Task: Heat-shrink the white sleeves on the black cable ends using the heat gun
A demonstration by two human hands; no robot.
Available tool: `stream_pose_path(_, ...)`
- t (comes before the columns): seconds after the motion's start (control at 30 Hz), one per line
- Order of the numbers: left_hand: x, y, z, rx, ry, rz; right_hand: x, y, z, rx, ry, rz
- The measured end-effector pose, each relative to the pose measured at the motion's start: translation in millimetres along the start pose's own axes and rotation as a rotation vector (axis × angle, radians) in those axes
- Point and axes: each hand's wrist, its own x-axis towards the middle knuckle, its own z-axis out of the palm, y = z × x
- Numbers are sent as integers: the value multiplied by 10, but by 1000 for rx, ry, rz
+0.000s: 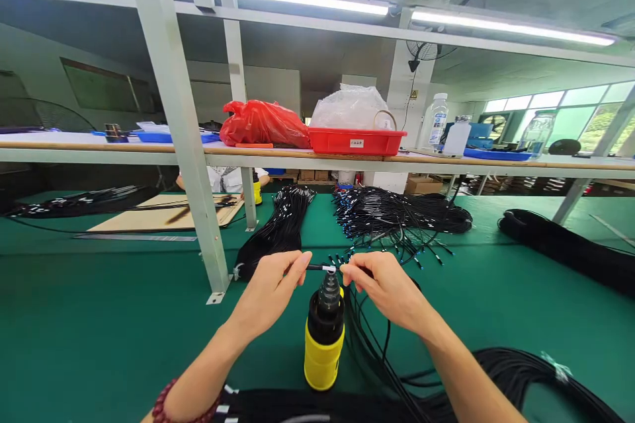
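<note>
Between my two hands a thin black cable is held level, with a short white sleeve (pixel 329 269) on it. My left hand (pixel 272 291) pinches the cable (pixel 314 267) on the left side. On the right, my right hand (pixel 384 287) is closed with thumb and fingertips on the same cable, close to the white sleeve; the fingers partly hide it. Directly below the sleeve stands an upright yellow and black heat gun (pixel 324 353), its dark nozzle (pixel 329 291) pointing up. Whether the sleeve touches the nozzle, I cannot tell.
Bundles of black cables (pixel 401 208) lie on the green table (pixel 124 324), with more in front (pixel 516 370) and at the right (pixel 560 244). A white metal post (pixel 183 112) rises at left. Across the back shelf sit a red bin (pixel 357 143), a red bag (pixel 265 122) and bottles (pixel 438 119).
</note>
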Motion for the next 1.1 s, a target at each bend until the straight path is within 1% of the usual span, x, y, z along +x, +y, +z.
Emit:
stream_pose_path(0.1, 10, 8, 0, -26, 4, 7, 7, 11, 6, 16, 41, -4)
stream_pose_path(0.23, -1, 34, -12, -86, 25, 26, 28, 10, 18, 111, 103, 15)
stream_pose_path(0.43, -15, -3, 2, -113, -62, -37, 5, -11, 5, 145, 87, 6)
stream_pose_path(0.57, -3, -33, 16, -107, -38, -38, -20, -3, -35, 73, 34, -26)
stream_pose_path(0.7, -5, -22, 7, -100, -42, -40, -23, 20, -61, 12, -11, -48)
stream_pose_path(0.8, -15, -7, 3, -109, -36, -35, -6, 53, -36, 45, 26, -26)
stream_pose_path(0.97, -4, 15, 4, -129, 19, 29, 30, 87, 24, 135, 108, 1)
stream_pose_path(1.03, 6, 14, 4, -126, 23, 50, 34, 79, 22, 129, 121, 2)
stream_pose_path(1.1, 11, 0, 8, -105, 15, 55, 27, 62, 7, 88, 107, -2)
